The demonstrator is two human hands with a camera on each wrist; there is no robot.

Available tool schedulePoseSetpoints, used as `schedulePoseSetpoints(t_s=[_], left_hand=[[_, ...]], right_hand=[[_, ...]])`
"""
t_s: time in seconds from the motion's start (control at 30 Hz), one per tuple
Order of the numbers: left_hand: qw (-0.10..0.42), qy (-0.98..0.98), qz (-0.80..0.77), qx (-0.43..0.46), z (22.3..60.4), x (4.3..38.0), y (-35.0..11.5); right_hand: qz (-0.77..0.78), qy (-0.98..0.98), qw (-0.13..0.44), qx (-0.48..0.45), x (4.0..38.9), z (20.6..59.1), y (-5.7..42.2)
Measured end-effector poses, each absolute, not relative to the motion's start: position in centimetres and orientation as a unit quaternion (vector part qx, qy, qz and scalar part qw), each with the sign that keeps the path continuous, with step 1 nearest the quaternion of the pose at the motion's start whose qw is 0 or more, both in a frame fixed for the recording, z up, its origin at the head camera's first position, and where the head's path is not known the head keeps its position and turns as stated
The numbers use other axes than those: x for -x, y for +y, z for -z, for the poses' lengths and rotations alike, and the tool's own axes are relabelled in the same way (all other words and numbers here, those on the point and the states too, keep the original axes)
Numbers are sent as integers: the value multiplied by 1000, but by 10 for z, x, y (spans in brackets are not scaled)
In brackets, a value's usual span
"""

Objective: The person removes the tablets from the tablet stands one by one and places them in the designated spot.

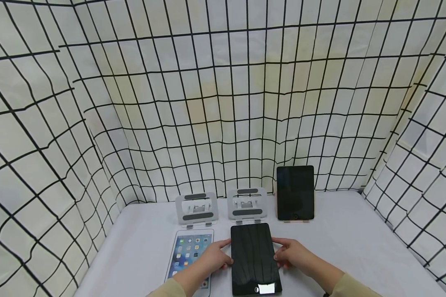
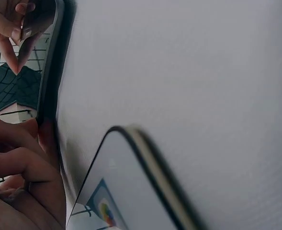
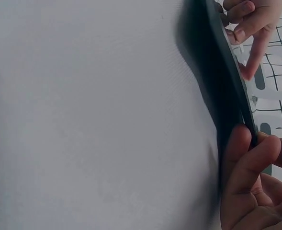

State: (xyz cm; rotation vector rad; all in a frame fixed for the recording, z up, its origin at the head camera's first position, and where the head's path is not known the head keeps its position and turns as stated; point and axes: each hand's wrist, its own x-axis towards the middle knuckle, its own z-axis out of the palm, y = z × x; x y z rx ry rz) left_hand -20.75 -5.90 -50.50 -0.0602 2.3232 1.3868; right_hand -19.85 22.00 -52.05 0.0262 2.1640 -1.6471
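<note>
A black tablet with a dark, reflective screen is held between both hands at the front centre. My left hand grips its left edge, index finger stretched along the side and thumb lower down. At the opposite edge, my right hand holds it the same way, with the other fingers bent. In the right wrist view the tablet's edge sits over a dark shadow, its side raised from the white cloth. A white tablet, its screen lit with app icons, lies partly under my left forearm.
Two grey folding stands with dark pads are side by side behind the tablets; the right stand is just beyond the black one. Another black tablet leans upright at the back right. Grid-patterned cloth walls enclose the white table.
</note>
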Motion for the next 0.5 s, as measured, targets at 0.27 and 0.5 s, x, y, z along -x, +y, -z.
schedulePoseSetpoints(t_s=[0.27, 0.5], left_hand=[[251, 838, -485, -6, 504, 217, -61], [252, 849, -463, -21, 504, 225, -60]], right_hand=[[591, 771, 237, -16, 203, 521, 223], [591, 772, 233, -23, 206, 521, 221]])
